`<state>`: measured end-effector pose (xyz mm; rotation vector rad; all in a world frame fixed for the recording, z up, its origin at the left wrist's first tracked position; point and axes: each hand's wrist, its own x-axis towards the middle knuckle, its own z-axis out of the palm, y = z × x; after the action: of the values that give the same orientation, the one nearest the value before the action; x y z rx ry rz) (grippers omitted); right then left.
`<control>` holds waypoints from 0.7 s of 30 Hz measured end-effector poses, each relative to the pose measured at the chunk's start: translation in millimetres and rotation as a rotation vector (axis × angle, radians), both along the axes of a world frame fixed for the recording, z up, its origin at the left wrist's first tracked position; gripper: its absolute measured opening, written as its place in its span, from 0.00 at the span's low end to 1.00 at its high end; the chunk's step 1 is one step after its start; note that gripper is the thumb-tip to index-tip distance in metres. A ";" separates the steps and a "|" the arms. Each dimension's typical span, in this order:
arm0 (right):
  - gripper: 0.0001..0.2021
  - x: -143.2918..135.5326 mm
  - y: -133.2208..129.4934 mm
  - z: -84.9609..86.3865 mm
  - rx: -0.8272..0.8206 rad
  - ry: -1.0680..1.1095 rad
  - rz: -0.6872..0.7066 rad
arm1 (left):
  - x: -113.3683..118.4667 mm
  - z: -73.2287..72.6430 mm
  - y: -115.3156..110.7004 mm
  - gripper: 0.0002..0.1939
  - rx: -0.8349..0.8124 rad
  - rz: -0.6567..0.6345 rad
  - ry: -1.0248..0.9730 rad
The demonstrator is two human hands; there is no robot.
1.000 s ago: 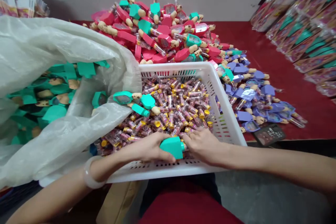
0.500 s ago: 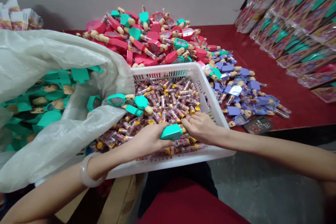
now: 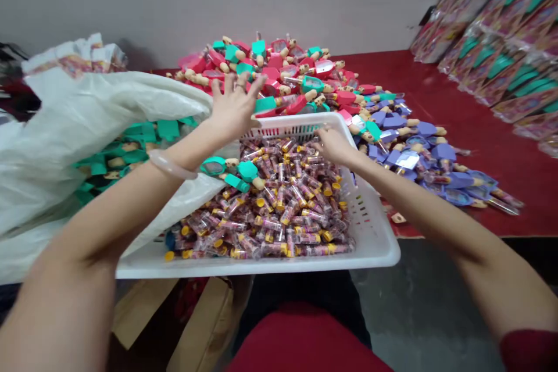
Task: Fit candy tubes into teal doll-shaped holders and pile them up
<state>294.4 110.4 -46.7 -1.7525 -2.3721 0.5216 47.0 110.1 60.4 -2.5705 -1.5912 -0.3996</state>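
Observation:
My left hand (image 3: 235, 106) is stretched over the near edge of a heap of pink and green plastic pieces (image 3: 279, 64) with beige knobbed ends and clear tubes. Its fingers are spread, and a green piece (image 3: 264, 106) lies beside them. At the far right inside of a white plastic basket (image 3: 379, 244), my right hand (image 3: 333, 144) has its fingers bent down at small clear tubes with yellow caps (image 3: 288, 197). What those fingertips pinch, if anything, cannot be made out. Several green pieces (image 3: 247, 171) lie on the tubes at the basket's left side.
A whitish plastic bag (image 3: 131, 90) with green pieces inside overlaps the basket's left end. Purple pieces (image 3: 440, 154) are heaped on the red table (image 3: 440, 84) to the right. Packed items (image 3: 497, 52) stand stacked at the far right. Cardboard (image 3: 200, 325) is below the basket.
My left hand has moved up and away to the pink heap, opened, and no longer holds the green piece. My right hand has shifted from the basket's middle towards its far right side.

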 end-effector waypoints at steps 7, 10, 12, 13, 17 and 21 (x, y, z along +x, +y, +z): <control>0.10 -6.9 -7.0 -19.1 -0.104 0.008 0.063 | -22.7 -28.6 -14.2 0.21 -0.225 0.009 0.123; 0.14 -8.4 -30.5 1.1 -0.296 0.530 0.211 | -35.7 -71.9 -27.8 0.21 -0.446 0.071 0.327; 0.15 -14.9 -46.9 14.1 -0.502 0.859 0.232 | -40.0 -93.6 -28.8 0.23 -0.470 0.107 0.354; 0.14 -19.3 -54.3 18.6 -0.575 0.973 0.218 | -40.8 -101.1 -27.8 0.24 -0.464 0.122 0.347; 0.09 -36.1 -72.9 23.4 -0.720 1.178 0.172 | -41.2 -112.5 -22.6 0.26 -0.446 0.145 0.324; 0.06 -46.6 -78.6 24.7 -0.784 1.160 0.149 | -43.6 -114.3 -20.1 0.23 -0.461 0.158 0.283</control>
<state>247.8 31.8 -22.0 -0.8814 -1.4676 1.9917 3.4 90.0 -53.9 -2.6118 -1.9324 0.3733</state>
